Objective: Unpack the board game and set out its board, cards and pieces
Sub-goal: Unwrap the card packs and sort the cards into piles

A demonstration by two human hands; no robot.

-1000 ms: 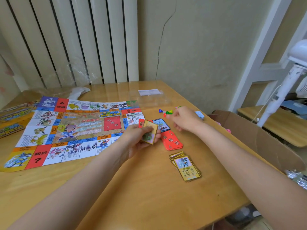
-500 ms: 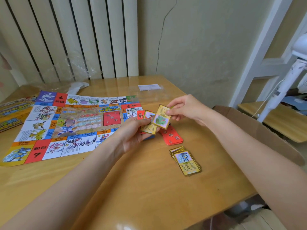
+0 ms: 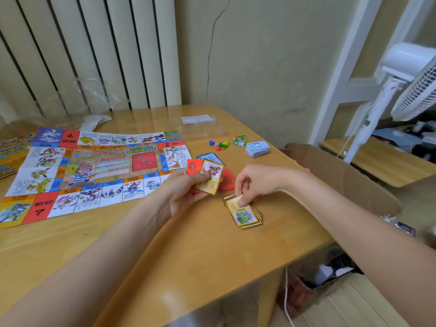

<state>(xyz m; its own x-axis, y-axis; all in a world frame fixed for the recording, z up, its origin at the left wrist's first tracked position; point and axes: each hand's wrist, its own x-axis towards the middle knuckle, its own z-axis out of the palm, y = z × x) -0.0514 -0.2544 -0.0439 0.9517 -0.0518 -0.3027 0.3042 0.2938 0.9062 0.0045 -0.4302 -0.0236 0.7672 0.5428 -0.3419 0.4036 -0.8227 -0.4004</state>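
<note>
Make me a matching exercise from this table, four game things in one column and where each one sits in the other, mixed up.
1 game board
2 gold card pile
3 blue card stack
4 pawns

A under the right hand's fingertips
B far right, near the table edge
C spread flat on the left
D between board and blue stack

Pairs: 1C, 2A, 3B, 4D

Gold-bordered cards point(image 3: 244, 212), red cards point(image 3: 228, 181), multicoloured board point(image 3: 94, 171).

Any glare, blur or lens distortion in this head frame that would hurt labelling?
Head view: soft glare streaks on the table near its front edge; wide-angle bending at the fan and forearms; card print in the left hand is slightly soft; right hand sharp enough.
</note>
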